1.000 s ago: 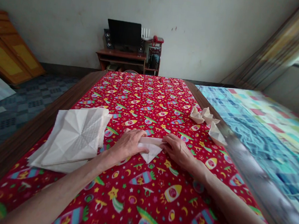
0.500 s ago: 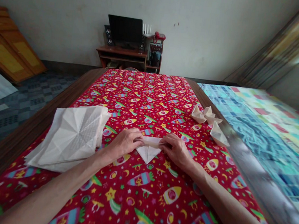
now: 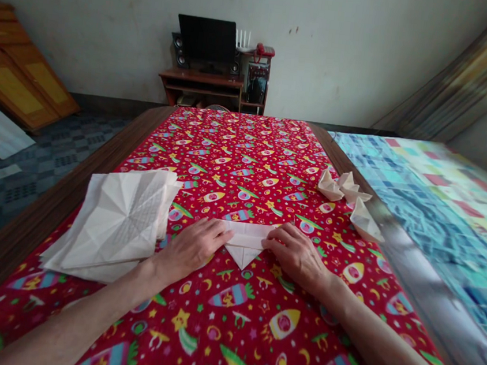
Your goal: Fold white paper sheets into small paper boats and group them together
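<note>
A small white paper, folded into a downward-pointing triangle with a flat band on top [image 3: 245, 242], lies on the red patterned tablecloth [image 3: 246, 159]. My left hand [image 3: 193, 247] lies flat with its fingers stretched onto the paper's left end. On the paper's right end rests my right hand [image 3: 297, 253], fingers extended and pressing the fold down. Both hands touch the paper and lie on the cloth.
A stack of creased white sheets [image 3: 113, 221] lies to the left of my hands. Three folded paper boats [image 3: 350, 199] sit near the table's right edge. A blue patchwork bed cover [image 3: 433, 196] is to the right. A desk with a monitor [image 3: 208, 57] stands at the far wall.
My fingers went from pinching the paper's top edge to lying flat on it, and the top band is now folded down. The camera shifted slightly.
</note>
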The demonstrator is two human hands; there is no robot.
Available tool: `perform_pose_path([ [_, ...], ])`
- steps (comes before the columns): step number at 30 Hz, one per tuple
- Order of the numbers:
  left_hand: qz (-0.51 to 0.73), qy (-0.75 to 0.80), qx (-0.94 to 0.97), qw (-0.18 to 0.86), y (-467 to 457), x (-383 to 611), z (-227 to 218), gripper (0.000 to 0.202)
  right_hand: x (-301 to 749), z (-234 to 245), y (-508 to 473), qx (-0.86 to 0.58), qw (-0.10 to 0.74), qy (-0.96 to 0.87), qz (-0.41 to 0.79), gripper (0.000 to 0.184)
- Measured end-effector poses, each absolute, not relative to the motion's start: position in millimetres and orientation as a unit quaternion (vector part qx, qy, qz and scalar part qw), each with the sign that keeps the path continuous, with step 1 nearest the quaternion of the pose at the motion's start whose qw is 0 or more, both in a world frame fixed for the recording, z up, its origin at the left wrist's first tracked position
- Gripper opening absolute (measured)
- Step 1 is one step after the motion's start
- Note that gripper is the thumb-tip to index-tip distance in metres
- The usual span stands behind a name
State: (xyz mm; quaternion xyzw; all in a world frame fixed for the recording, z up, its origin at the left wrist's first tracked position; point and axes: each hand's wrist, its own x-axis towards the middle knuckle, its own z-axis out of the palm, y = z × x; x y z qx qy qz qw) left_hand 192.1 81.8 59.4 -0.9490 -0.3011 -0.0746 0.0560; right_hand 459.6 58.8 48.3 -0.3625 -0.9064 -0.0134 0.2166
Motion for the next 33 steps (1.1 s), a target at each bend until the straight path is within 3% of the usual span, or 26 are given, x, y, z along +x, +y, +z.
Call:
perform_pose_path([
  [8, -0.064, -0.316, -0.946, 0.036, 64.7, 191.2, 58.8, 0.063, 458.4, 47.9, 57.0, -0.352, 0.175, -0.920, -0.019, 0.023],
  [14, -0.065, -0.287, -0.954, -0.056, 56.1, 211.1, 53.4, 0.053, 456.4, 51.6, 56.1, -0.357, 0.172, -0.917, -0.048, 0.020],
  [20, -0.092, -0.274, -0.954, -0.079, 57.1, 223.6, 45.6, 0.055, 439.5, 51.1, 37.7, -0.423, 0.187, -0.884, -0.074, 0.020],
  [22, -0.098, -0.271, -0.954, -0.080, 57.2, 224.4, 44.9, 0.055, 431.8, 45.6, 27.8, -0.446, 0.218, -0.863, -0.088, 0.025],
  [27, -0.095, -0.280, -0.953, -0.069, 56.2, 222.5, 43.8, 0.053, 430.4, 35.3, 12.1, -0.434, 0.158, -0.886, -0.037, 0.060],
  [33, -0.101, -0.291, -0.951, -0.040, 54.5, 209.4, 41.3, 0.047, 445.9, 38.1, 10.9, -0.446, 0.132, -0.885, -0.006, 0.056],
])
